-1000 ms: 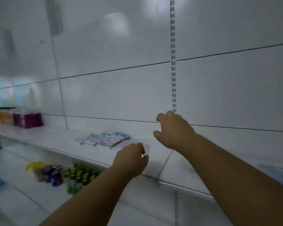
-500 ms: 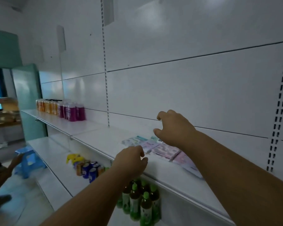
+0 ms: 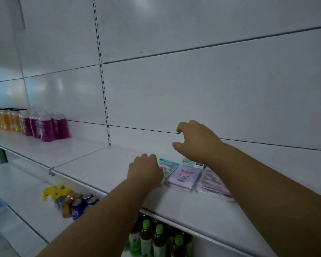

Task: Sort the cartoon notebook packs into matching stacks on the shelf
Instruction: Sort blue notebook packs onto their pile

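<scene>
Two bare forearms, sleeveless as far as visible; left hand (image 3: 145, 170) and right hand (image 3: 196, 142) without gloves, rings or watch.

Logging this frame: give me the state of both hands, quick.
Left hand: curled at the edge of the leftmost notebook pack; whether it grips it cannot be told.
Right hand: open, fingers spread above the packs, holding nothing.

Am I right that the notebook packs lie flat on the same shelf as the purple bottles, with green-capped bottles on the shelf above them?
Not quite. The head view shows the notebook packs lying flat on the shelf that also holds the purple bottles, but the green-capped bottles stand on the shelf below them, not above.
</scene>
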### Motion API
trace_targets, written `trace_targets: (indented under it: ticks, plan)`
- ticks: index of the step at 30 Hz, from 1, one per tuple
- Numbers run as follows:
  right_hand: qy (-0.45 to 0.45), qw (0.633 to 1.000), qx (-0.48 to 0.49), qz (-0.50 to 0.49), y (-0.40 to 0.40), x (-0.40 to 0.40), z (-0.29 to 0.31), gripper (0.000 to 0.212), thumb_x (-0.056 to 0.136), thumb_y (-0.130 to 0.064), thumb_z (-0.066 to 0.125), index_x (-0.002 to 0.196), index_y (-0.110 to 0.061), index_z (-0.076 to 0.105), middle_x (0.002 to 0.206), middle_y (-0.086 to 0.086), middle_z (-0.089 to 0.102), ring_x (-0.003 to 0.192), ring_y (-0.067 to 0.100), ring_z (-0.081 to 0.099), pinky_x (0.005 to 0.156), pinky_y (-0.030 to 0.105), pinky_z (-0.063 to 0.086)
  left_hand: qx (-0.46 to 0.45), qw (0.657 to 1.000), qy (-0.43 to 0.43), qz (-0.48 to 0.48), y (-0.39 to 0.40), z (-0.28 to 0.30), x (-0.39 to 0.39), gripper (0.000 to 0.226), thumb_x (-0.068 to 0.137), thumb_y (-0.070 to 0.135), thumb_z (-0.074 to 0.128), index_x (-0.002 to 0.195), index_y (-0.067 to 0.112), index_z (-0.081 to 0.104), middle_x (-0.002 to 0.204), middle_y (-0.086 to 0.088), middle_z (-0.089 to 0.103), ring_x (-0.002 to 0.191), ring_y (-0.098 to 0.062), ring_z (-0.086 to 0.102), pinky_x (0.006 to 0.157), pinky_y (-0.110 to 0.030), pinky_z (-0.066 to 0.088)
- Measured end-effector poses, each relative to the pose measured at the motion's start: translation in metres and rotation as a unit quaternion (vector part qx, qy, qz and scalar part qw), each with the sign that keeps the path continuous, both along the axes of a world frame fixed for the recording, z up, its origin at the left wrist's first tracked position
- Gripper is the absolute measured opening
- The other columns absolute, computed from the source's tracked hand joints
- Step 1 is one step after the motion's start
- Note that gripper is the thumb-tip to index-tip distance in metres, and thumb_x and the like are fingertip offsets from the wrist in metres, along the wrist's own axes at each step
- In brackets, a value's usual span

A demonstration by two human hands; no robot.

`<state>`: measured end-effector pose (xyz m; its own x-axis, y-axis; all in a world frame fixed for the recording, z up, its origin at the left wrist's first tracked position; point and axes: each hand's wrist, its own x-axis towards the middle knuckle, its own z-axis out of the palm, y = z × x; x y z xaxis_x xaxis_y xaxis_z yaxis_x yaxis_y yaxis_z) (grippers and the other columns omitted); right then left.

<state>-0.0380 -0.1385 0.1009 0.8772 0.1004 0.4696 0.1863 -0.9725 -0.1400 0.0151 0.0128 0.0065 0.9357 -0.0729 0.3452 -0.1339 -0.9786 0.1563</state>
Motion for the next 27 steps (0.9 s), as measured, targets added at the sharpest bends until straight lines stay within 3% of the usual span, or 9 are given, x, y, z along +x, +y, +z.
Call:
trace_targets:
  ticks: [4, 8, 11, 13, 16, 18, 21, 25, 27]
  plan:
    - [0.015, 0.997, 0.002, -0.069, 0.017, 0.011, -0.008, 0.046, 0.086, -0.045, 0.057, 0.123, -0.02, 0.052, 0.118, 0.007, 0.053, 0.106, 0.029, 0.056, 0.089, 0.04, 0.049, 0.029, 0.996, 0.083, -0.007, 0.01, -0.003, 0.036, 0.055, 0.082, 0.058, 0.051, 0.122, 0.019, 0.053, 0.119, -0.003, 0.062, 0.108, -0.024, 0.056, 0.09, -0.036, 0.046]
    - [0.022, 0.992, 0.011, -0.126, 0.035, 0.014, -0.016, 0.047, 0.087, -0.045, 0.057, 0.127, -0.02, 0.05, 0.121, 0.007, 0.052, 0.107, 0.028, 0.054, 0.088, 0.038, 0.047, 0.018, 0.993, 0.107, -0.047, 0.013, -0.004, 0.053, 0.06, 0.075, 0.055, 0.061, 0.122, 0.02, 0.051, 0.118, -0.004, 0.062, 0.107, -0.025, 0.057, 0.089, -0.036, 0.047]
    - [0.049, 0.984, 0.024, -0.171, 0.043, 0.012, -0.025, 0.047, 0.087, -0.043, 0.058, 0.127, -0.018, 0.051, 0.121, 0.007, 0.053, 0.108, 0.027, 0.055, 0.089, 0.037, 0.046, -0.085, 0.985, 0.133, -0.07, 0.02, 0.001, 0.059, 0.068, 0.074, 0.047, 0.071, 0.126, 0.015, 0.041, 0.126, -0.012, 0.049, 0.116, -0.029, 0.053, 0.093, -0.037, 0.046]
    - [0.09, 0.975, 0.013, -0.202, 0.045, 0.011, -0.032, 0.044, 0.089, -0.041, 0.058, 0.123, -0.014, 0.055, 0.122, 0.009, 0.058, 0.109, 0.028, 0.056, 0.089, 0.036, 0.046, -0.157, 0.977, 0.114, -0.086, 0.028, 0.007, 0.064, 0.06, 0.08, 0.033, 0.069, 0.127, 0.011, 0.04, 0.127, -0.014, 0.043, 0.117, -0.03, 0.052, 0.093, -0.033, 0.044]
    - [0.145, 0.959, 0.013, -0.242, 0.05, 0.012, -0.049, 0.041, 0.091, -0.042, 0.055, 0.117, -0.01, 0.06, 0.119, 0.011, 0.063, 0.108, 0.028, 0.059, 0.086, 0.033, 0.045, -0.229, 0.964, 0.071, -0.118, 0.044, 0.013, 0.066, 0.046, 0.086, 0.029, 0.059, 0.126, 0.009, 0.049, 0.121, -0.013, 0.049, 0.114, -0.029, 0.049, 0.085, -0.027, 0.04]
    - [0.159, 0.952, 0.01, -0.26, 0.054, 0.016, -0.062, 0.043, 0.092, -0.044, 0.051, 0.114, -0.009, 0.062, 0.118, 0.013, 0.065, 0.107, 0.029, 0.06, 0.084, 0.032, 0.046, -0.365, 0.918, 0.083, -0.132, 0.055, 0.013, 0.064, 0.037, 0.082, 0.026, 0.063, 0.114, 0.008, 0.056, 0.114, -0.014, 0.06, 0.103, -0.03, 0.06, 0.088, -0.033, 0.052]
    - [0.168, 0.946, -0.013, -0.278, 0.06, 0.021, -0.077, 0.044, 0.093, -0.042, 0.046, 0.113, -0.007, 0.064, 0.12, 0.015, 0.066, 0.109, 0.032, 0.06, 0.089, 0.033, 0.046, -0.544, 0.814, 0.126, -0.158, 0.072, 0.017, 0.053, 0.019, 0.085, 0.019, 0.067, 0.102, 0.014, 0.062, 0.1, -0.011, 0.07, 0.084, -0.027, 0.07, 0.08, -0.043, 0.06]
    - [0.206, 0.93, -0.031, -0.304, 0.066, 0.035, -0.086, 0.053, 0.089, -0.047, 0.037, 0.123, -0.013, 0.06, 0.127, 0.012, 0.063, 0.115, 0.031, 0.058, 0.098, 0.038, 0.043, -0.633, 0.724, 0.166, -0.218, 0.093, 0.028, 0.043, 0.006, 0.092, 0.012, 0.063, 0.093, 0.017, 0.062, 0.09, -0.008, 0.071, 0.077, -0.025, 0.071, 0.068, -0.036, 0.059]
    - [0.221, 0.923, -0.018, -0.315, 0.07, 0.043, -0.085, 0.056, 0.083, -0.05, 0.039, 0.122, -0.016, 0.06, 0.126, 0.01, 0.064, 0.114, 0.031, 0.059, 0.099, 0.04, 0.045, -0.638, 0.71, 0.175, -0.24, 0.101, 0.03, 0.041, 0.008, 0.094, 0.013, 0.063, 0.101, 0.015, 0.062, 0.093, -0.008, 0.072, 0.079, -0.025, 0.071, 0.07, -0.037, 0.059]
